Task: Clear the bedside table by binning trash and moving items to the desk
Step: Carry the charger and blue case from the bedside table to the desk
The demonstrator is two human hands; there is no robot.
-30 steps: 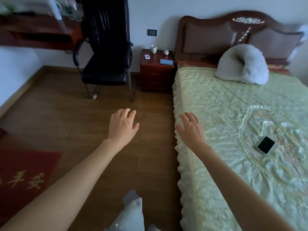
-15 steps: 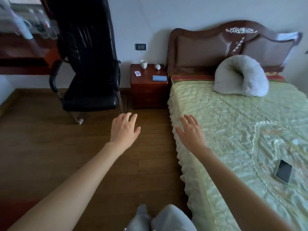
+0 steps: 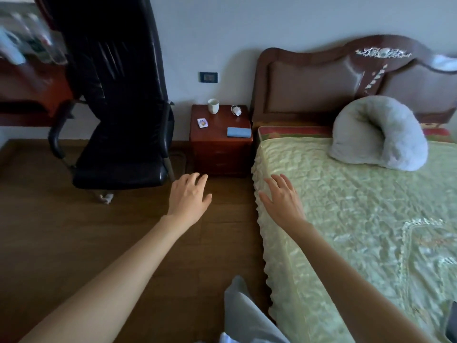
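Observation:
A reddish wooden bedside table [image 3: 220,154] stands between a black chair and the bed. On its top are a white cup [image 3: 213,105] at the back, a small white charger-like item [image 3: 237,110], a small printed card or wrapper [image 3: 202,123] on the left and a flat blue pack [image 3: 239,132] at the right front. My left hand [image 3: 190,196] hovers open over the floor short of the table. My right hand [image 3: 282,198] is open above the bed's edge. Both hold nothing.
A black office chair [image 3: 118,134] stands left of the table. The desk [image 3: 29,95] with blurred clutter sits at far left. The green-covered bed [image 3: 358,219] with a grey pillow [image 3: 378,134] fills the right. A dark phone [image 3: 450,323] shows at the bottom right edge.
The view has come closer to the bedside table, which looks larger and lower in frame. Both hands stay open and stretched forward. The phone on the bed has slid toward the bottom right edge.

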